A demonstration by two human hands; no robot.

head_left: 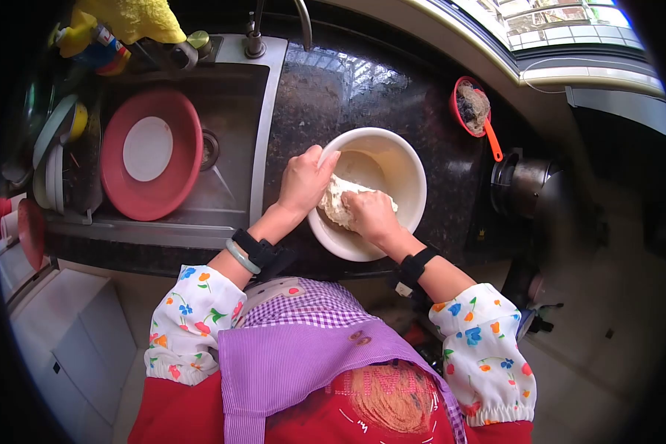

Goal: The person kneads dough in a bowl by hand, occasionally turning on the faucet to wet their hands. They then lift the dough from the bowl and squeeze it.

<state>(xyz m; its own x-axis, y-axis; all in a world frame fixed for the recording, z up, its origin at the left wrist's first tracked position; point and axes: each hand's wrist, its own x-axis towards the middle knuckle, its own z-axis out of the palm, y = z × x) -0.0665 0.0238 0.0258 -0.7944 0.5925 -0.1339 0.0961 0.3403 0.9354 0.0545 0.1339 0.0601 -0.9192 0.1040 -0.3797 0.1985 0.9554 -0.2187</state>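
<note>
A deep cream-coloured bowl (416, 159) stands on the dark counter in front of me. Inside it, towards the left wall, lies a rough white lump of dough (337, 201). My left hand (305, 181) holds the bowl's left rim, its thumb over the edge and its other fingers mostly hidden. Down in the bowl, my right hand (370, 214) is closed, with its curled fingers pressed into the dough. The fingertips are hidden from above.
Left of the counter is a sink (233, 166) with a red basin (189, 185) holding a white disc. Dishes (52, 166) stand at far left. A red long-handled strainer (493, 144) lies at back right, near a metal pot (529, 181). The faucet (254, 44) rises behind.
</note>
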